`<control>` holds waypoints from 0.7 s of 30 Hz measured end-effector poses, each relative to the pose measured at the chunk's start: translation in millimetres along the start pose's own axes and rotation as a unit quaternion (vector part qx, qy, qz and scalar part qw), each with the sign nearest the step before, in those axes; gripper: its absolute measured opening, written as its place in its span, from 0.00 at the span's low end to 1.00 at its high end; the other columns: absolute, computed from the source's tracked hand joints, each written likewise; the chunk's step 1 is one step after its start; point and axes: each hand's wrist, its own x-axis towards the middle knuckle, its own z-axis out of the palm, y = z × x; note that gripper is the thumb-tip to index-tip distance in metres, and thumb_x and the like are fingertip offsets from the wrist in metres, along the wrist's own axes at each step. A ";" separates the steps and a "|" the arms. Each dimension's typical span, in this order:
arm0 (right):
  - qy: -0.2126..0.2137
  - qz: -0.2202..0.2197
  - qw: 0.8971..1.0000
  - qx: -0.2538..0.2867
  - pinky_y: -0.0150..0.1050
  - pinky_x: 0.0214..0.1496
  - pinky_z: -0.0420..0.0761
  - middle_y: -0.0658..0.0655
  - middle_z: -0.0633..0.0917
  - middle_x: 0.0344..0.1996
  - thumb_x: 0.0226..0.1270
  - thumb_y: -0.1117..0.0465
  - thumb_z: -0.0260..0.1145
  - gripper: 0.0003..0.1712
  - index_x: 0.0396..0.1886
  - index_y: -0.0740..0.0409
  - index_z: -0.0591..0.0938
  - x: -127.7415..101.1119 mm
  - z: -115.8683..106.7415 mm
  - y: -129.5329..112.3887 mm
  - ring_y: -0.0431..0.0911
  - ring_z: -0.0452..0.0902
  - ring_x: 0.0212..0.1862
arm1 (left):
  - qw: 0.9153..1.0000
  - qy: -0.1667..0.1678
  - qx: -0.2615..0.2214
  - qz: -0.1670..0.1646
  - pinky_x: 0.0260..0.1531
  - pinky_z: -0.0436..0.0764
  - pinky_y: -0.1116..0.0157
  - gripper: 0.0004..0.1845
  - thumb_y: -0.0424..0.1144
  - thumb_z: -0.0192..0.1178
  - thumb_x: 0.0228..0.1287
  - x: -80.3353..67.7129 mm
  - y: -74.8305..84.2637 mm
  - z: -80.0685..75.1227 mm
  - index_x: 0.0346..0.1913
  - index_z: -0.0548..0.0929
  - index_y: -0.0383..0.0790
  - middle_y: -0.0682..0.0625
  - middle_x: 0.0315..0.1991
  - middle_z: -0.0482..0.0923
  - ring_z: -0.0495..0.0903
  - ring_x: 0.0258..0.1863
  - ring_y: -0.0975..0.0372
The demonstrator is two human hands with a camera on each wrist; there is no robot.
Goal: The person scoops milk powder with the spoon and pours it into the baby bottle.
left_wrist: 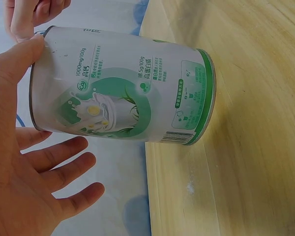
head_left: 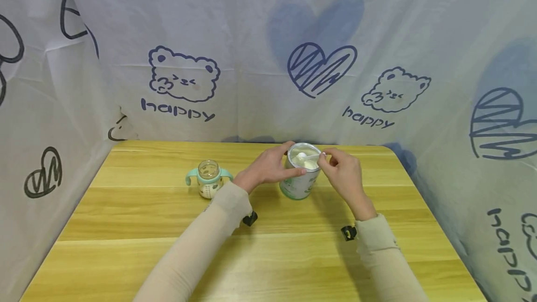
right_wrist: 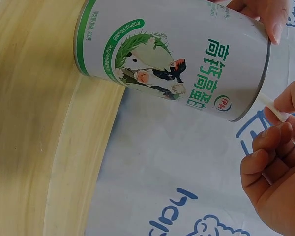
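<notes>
The can (head_left: 300, 171) stands upright on the table (head_left: 268, 246), between both hands. Its rim is gripped by the left hand (head_left: 268, 168), thumb on the near side and fingers curled over the far edge. A white scoop (head_left: 308, 156), its bowl over the powder inside the can, is pinched by the right hand (head_left: 341, 171). A baby bottle (head_left: 209, 179) is seen left of the left hand, apart from it.

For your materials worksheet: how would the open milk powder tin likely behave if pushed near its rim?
The tin looks rigid metal and smooth-walled, so probably slippery. It is taller than wide and open, with powder inside, so a high push could tip and spill it; the left hand steadies it.
</notes>
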 end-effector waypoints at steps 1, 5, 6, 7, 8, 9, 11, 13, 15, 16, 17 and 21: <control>0.001 -0.003 1.000 0.000 0.34 0.21 0.64 0.51 0.75 0.12 0.64 0.65 0.68 0.07 0.35 0.61 0.91 -0.1 0.1 0.2 0.38 0.62 0.17 | 1.000 0.001 0.000 0.001 0.65 0.82 0.49 0.49 0.70 0.65 0.65 0.1 0.1 0.1 0.81 0.64 0.47 0.47 0.67 0.79 0.79 0.67 0.53; 0.005 -0.015 1.000 0.002 0.33 0.21 0.64 0.51 0.75 0.13 0.64 0.65 0.68 0.07 0.35 0.61 0.92 -0.7 -0.4 -0.4 0.39 0.62 0.18 | 1.000 0.001 -0.002 0.003 0.65 0.82 0.49 0.48 0.69 0.65 0.65 0.3 0.4 0.4 0.81 0.64 0.48 0.47 0.67 0.80 0.79 0.67 0.53; 0.006 -0.017 1.000 0.002 0.33 0.21 0.64 0.51 0.75 0.13 0.64 0.65 0.68 0.07 0.36 0.61 0.92 -0.8 -0.5 -0.7 0.39 0.62 0.18 | 1.000 0.001 -0.002 0.002 0.65 0.82 0.48 0.48 0.69 0.65 0.65 0.3 0.3 0.4 0.81 0.64 0.48 0.47 0.68 0.79 0.79 0.67 0.53; 0.006 -0.019 1.000 0.002 0.33 0.21 0.64 0.51 0.75 0.13 0.64 0.65 0.68 0.07 0.36 0.61 0.92 -0.9 -0.6 -1.0 0.39 0.62 0.18 | 1.000 0.000 -0.003 0.001 0.65 0.81 0.48 0.49 0.69 0.65 0.66 0.4 0.2 0.5 0.81 0.63 0.48 0.47 0.68 0.79 0.79 0.68 0.53; 0.006 -0.019 1.000 0.001 0.33 0.21 0.64 0.51 0.75 0.13 0.64 0.65 0.68 0.07 0.36 0.61 0.92 -1.0 -0.7 -1.3 0.39 0.62 0.18 | 1.000 0.000 -0.004 0.000 0.66 0.81 0.48 0.49 0.69 0.64 0.66 0.5 0.0 0.5 0.82 0.62 0.48 0.47 0.68 0.79 0.79 0.68 0.53; 0.006 -0.020 1.000 0.001 0.33 0.21 0.64 0.51 0.76 0.13 0.63 0.65 0.69 0.07 0.36 0.61 0.91 -1.0 -0.7 -1.6 0.38 0.62 0.18 | 1.000 -0.001 -0.005 0.000 0.66 0.81 0.48 0.50 0.69 0.64 0.66 0.6 -0.2 0.7 0.82 0.62 0.48 0.46 0.69 0.79 0.79 0.68 0.53; 0.006 -0.011 1.000 0.004 0.33 0.21 0.65 0.52 0.76 0.13 0.64 0.65 0.69 0.07 0.36 0.63 0.91 -1.0 -0.4 -1.8 0.38 0.62 0.18 | 1.000 -0.001 -0.005 -0.001 0.66 0.81 0.48 0.50 0.69 0.64 0.66 0.7 -0.5 0.7 0.82 0.62 0.48 0.46 0.69 0.79 0.79 0.68 0.53; 0.002 0.015 1.000 0.013 0.33 0.22 0.65 0.53 0.77 0.13 0.64 0.66 0.68 0.08 0.36 0.63 0.91 -0.9 0.0 -1.8 0.38 0.63 0.17 | 1.000 -0.002 -0.004 0.000 0.66 0.81 0.48 0.50 0.69 0.64 0.66 0.9 -0.5 0.8 0.82 0.62 0.48 0.46 0.69 0.79 0.79 0.68 0.52; -0.004 0.053 0.998 0.029 0.32 0.21 0.66 0.54 0.77 0.13 0.65 0.65 0.67 0.08 0.36 0.64 0.91 -0.7 -0.2 -2.2 0.38 0.64 0.17 | 1.000 -0.003 -0.002 -0.001 0.66 0.81 0.48 0.50 0.69 0.64 0.66 0.9 -0.6 0.9 0.82 0.62 0.47 0.46 0.69 0.79 0.79 0.68 0.52; -0.008 0.076 0.996 0.040 0.32 0.21 0.66 0.54 0.77 0.14 0.66 0.65 0.67 0.09 0.37 0.65 0.91 -0.6 -0.6 -2.6 0.39 0.64 0.17 | 1.000 -0.003 -0.001 -0.002 0.66 0.81 0.48 0.50 0.69 0.64 0.66 0.9 -0.6 0.9 0.82 0.61 0.47 0.46 0.69 0.78 0.78 0.68 0.52; -0.013 0.098 0.994 0.051 0.32 0.21 0.66 0.54 0.77 0.14 0.67 0.65 0.67 0.09 0.37 0.65 0.91 -0.4 -1.3 -3.3 0.39 0.65 0.17 | 1.000 -0.003 -0.001 -0.003 0.66 0.81 0.48 0.51 0.69 0.64 0.65 0.8 -0.5 1.0 0.83 0.61 0.47 0.45 0.70 0.78 0.78 0.69 0.52; -0.021 0.162 0.983 0.082 0.31 0.21 0.65 0.54 0.77 0.17 0.68 0.64 0.66 0.10 0.38 0.66 0.90 1.1 -3.9 -4.5 0.42 0.66 0.19 | 1.000 -0.005 -0.003 -0.012 0.69 0.79 0.47 0.53 0.69 0.65 0.65 0.6 -0.7 1.4 0.84 0.58 0.45 0.44 0.73 0.75 0.76 0.71 0.51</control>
